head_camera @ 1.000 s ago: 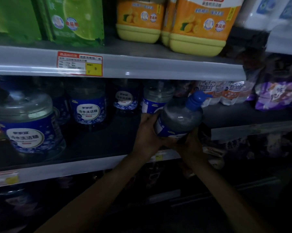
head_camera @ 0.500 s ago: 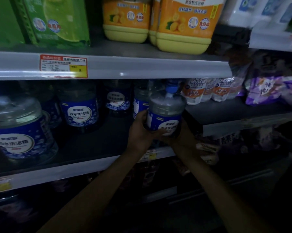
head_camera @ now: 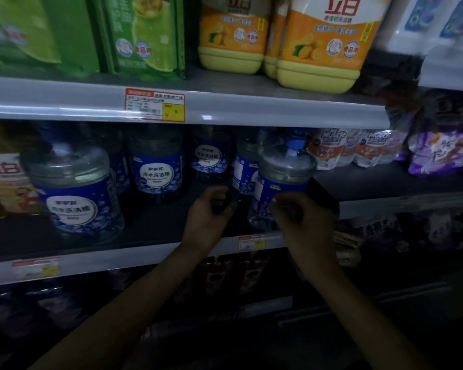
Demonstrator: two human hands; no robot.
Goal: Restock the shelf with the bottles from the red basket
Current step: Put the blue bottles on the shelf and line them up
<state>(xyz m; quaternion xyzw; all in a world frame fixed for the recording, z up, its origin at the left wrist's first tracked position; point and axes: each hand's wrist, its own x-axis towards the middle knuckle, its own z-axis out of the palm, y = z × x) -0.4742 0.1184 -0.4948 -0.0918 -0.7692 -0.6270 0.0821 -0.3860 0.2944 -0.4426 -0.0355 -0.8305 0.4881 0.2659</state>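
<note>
A clear bottle with a blue label and blue cap (head_camera: 279,180) stands upright near the front of the dark middle shelf (head_camera: 155,252), beside several like bottles (head_camera: 157,166). My left hand (head_camera: 207,214) hovers just left of it with loosely curled fingers, a small gap between hand and bottle, holding nothing. My right hand (head_camera: 302,225) is in front of the bottle's lower right side, fingers loosely curled, not wrapped round it. The red basket is out of view.
A larger same-brand bottle (head_camera: 73,193) stands at the shelf's front left. Orange-labelled bottles (head_camera: 331,150) and purple packs (head_camera: 443,153) fill the right. Yellow jugs (head_camera: 318,49) and green packs (head_camera: 145,36) sit on the upper shelf. Below is dark.
The bottle went from tilted in both hands to standing upright on the middle shelf. Both hands have let go and drawn slightly back from it.
</note>
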